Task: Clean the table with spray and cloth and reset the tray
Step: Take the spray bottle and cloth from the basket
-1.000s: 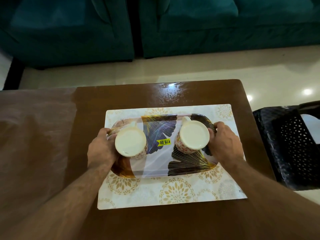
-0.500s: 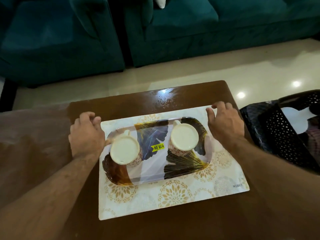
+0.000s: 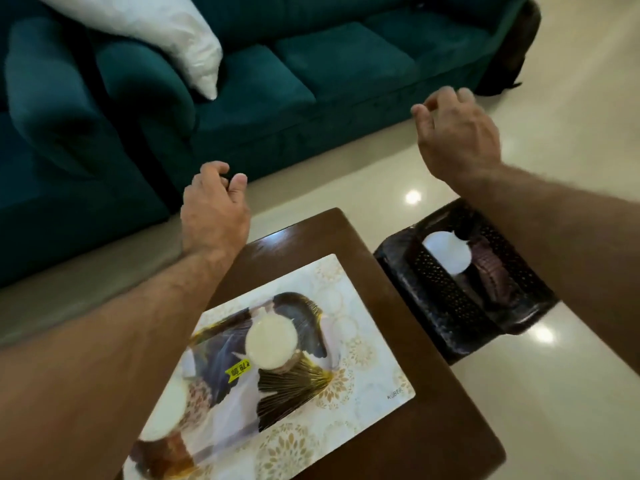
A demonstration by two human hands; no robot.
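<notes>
The leaf-patterned tray (image 3: 294,386) lies on a white placemat with gold flowers (image 3: 367,372) on the brown wooden table (image 3: 426,427). Two cream mugs stand upside down on the tray: one (image 3: 272,341) in full view, the other (image 3: 169,407) partly hidden by my left forearm. My left hand (image 3: 214,209) hovers past the table's far edge, fingers loosely curled, holding nothing. My right hand (image 3: 457,136) is raised high over the floor, fingers apart and empty. No spray bottle or cloth can be made out with certainty.
A black perforated plastic chair (image 3: 446,299) stands to the table's right, with a white object (image 3: 446,252) and something purplish on its seat. A teal sofa (image 3: 311,81) with a white cushion (image 3: 166,32) runs along the back. Glossy cream floor (image 3: 571,393) surrounds the table.
Both hands have let go of the tray and mat and lifted away from the table. The view has swung to the right and tilted, so the table now sits low in the frame.
</notes>
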